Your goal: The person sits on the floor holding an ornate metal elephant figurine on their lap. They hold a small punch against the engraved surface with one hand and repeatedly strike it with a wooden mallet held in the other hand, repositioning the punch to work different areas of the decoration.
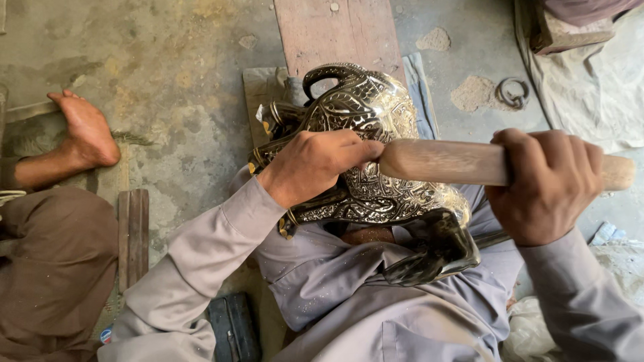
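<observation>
left hand (315, 164) pressed on carved metal animal figure (376, 161), gripping it | right hand (547, 184) clenched round wooden handle (446, 162) | figure lay on lap | another person's bare foot (86, 131) nearby on floor (168, 74)

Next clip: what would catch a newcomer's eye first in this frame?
The shiny embossed metal figure, dark and silvery, lying across the person's lap at centre. The left hand presses on it while the right hand grips a thick wooden handle whose end meets the left fingers. At far left, another person's bare foot rests on the concrete floor.
</observation>
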